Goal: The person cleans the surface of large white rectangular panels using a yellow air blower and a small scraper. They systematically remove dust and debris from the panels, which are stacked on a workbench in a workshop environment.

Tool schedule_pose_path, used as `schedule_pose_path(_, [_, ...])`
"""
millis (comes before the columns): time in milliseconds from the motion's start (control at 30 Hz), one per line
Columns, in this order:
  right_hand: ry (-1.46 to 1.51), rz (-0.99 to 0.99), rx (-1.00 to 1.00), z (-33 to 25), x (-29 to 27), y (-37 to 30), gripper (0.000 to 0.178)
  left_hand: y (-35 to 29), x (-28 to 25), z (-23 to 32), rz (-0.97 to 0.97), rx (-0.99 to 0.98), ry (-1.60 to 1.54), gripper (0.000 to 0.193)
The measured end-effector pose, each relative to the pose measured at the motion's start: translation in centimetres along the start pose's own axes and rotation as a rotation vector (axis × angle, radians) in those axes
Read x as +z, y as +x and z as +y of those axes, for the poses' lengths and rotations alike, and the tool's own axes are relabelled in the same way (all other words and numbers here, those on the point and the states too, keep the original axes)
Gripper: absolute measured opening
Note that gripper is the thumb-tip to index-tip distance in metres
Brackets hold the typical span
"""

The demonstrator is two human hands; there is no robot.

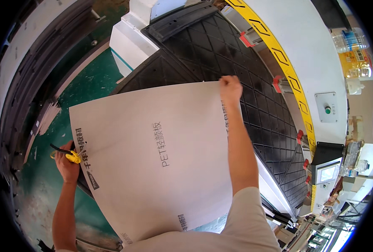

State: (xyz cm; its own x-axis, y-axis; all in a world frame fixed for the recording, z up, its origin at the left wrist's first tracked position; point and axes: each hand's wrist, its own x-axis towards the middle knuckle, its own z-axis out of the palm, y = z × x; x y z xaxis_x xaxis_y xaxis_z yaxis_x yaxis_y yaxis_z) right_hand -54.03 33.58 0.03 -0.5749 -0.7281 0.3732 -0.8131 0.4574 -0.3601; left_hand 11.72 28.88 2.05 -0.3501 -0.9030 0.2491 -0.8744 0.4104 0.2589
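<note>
A large pale board (186,180) with dark printing spans the middle of the view, its near end against my body. At its left edge, my left hand (67,168) is closed around a yellow tape measure (73,157) with a black strap. That hand's fingers are partly hidden, so I cannot tell whether it also grips the edge. My right arm reaches across the board's right side, and my right hand (231,89) is closed on the far right corner. Part of the board's near end is covered by my sleeve and shirt.
Beneath and beyond the board lies a black grid-patterned machine bed (220,46). Red-tipped clamps (248,38) line its right side, beside a yellow-striped white beam (297,54) with a green button (328,110). Bottles (356,63) stand far right. Green floor (87,86) shows left.
</note>
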Motion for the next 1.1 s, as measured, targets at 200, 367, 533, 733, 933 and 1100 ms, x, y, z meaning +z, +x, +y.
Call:
schedule_pose_path(200, [0.332, -0.113, -0.205, -17.8, 3.3, -6.4, 0.003, 0.0, -0.2, 0.2, 0.015, 0.009, 0.009, 0.034])
schedule_pose_path(367, [0.494, -0.212, -0.103, -16.4, 2.8, -5.3, 0.006, -0.5, 0.4, -0.9, 0.050, -0.065, -0.108, 0.028])
schedule_pose_path(533, [0.172, -0.041, -0.008, -2.9, 1.5, -0.6, 0.007, -1.5, 0.5, -2.2, 0.026, -0.114, -0.266, 0.032])
schedule_pose_path(733, [-0.101, 0.034, 0.253, 12.4, -3.7, 3.9, 0.018, -0.5, 0.5, -1.3, 0.006, 0.067, -0.121, 0.031])
schedule_pose_path(933, [0.154, -0.024, 0.034, 7.1, -1.3, 2.6, 0.014, -1.0, 0.3, -1.7, -0.013, 0.028, -0.079, 0.031])
schedule_pose_path(1100, [0.019, 0.040, 0.023, 7.8, -1.6, 2.6, 0.009, -0.8, 0.4, -1.7, -0.014, 0.039, -0.072, 0.031])
